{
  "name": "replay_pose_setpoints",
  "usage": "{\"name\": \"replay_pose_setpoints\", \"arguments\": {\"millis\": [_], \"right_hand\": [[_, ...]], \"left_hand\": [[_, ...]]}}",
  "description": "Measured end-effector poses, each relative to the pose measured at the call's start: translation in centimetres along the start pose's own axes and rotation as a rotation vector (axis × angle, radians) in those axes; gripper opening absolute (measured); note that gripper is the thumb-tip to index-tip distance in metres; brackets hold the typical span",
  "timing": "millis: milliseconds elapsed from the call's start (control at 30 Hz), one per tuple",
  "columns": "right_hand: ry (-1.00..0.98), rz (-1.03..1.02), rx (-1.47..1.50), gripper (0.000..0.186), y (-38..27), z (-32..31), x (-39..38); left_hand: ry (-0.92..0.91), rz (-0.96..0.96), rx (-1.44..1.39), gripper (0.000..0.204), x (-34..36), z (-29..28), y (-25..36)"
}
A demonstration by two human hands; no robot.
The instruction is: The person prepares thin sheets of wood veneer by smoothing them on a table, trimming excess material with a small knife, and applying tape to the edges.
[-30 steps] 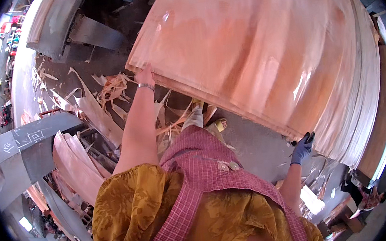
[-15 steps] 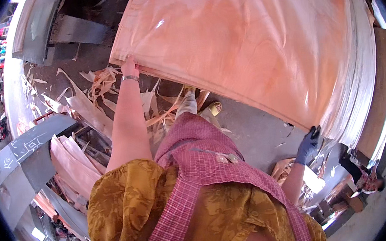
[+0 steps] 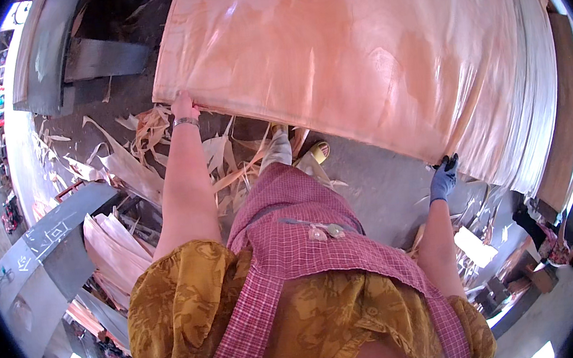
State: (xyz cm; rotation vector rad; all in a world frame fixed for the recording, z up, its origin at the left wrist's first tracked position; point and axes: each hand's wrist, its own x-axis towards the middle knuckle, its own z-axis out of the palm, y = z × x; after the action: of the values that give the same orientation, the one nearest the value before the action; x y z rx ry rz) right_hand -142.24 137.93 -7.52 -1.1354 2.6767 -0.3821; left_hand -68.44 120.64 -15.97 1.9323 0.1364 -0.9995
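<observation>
A wide, thin sheet of pinkish wood veneer (image 3: 330, 57) lies on top of a stack of similar sheets and fills the far middle. My bare left hand (image 3: 184, 108), with a metal band at the wrist, is closed on the sheet's near edge close to its left corner. Its fingertips are partly hidden at the edge. My right hand (image 3: 443, 182), in a blue-grey glove with dark fingertips, grips the same edge near its right corner. The sheet surface shows ripples and shiny patches between the hands.
Torn veneer strips (image 3: 122, 160) litter the floor at left. A grey bench (image 3: 57, 232) with chalk marks stands at near left, beside more veneer pieces (image 3: 118, 257). Grey panels (image 3: 47, 57) are at far left. A person (image 3: 555, 244) is at the right.
My right hand has shifted up and leftward in the picture with its end of the sheet edge. My left hand has come slightly lower and left, still gripping. The whole view has turned somewhat.
</observation>
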Motion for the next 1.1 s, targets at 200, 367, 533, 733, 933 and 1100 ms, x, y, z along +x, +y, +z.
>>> {"name": "replay_pose_setpoints", "arguments": {"millis": [200,367,533,733,933,1100], "right_hand": [[-0.008,0.029,0.053,0.052,1.5,0.6,1.0],[-0.008,0.037,0.077,0.051,-2.3,-2.4,-0.8],[0.017,0.043,0.064,0.049,-0.5,-2.5,-0.5],[-0.015,0.075,0.084,0.048,-1.0,-2.6,-0.1],[0.04,0.015,0.135,0.047,-0.6,-2.7,-0.3],[0.049,0.019,0.023,0.047,-0.9,-2.5,-0.2]], "left_hand": [[-0.014,0.052,-0.098,0.025,0.3,-1.1,-0.4],[-0.145,-0.041,-0.159,0.039,-4.9,-1.5,0.4],[-0.247,-0.171,-0.118,0.037,-14.6,1.1,-1.4],[-0.322,-0.13,0.191,0.03,-19.5,3.8,-7.8],[-0.326,-0.036,0.219,0.029,-19.4,4.1,-8.3],[-0.298,-0.056,0.276,0.03,-18.6,4.1,-8.3]]}}
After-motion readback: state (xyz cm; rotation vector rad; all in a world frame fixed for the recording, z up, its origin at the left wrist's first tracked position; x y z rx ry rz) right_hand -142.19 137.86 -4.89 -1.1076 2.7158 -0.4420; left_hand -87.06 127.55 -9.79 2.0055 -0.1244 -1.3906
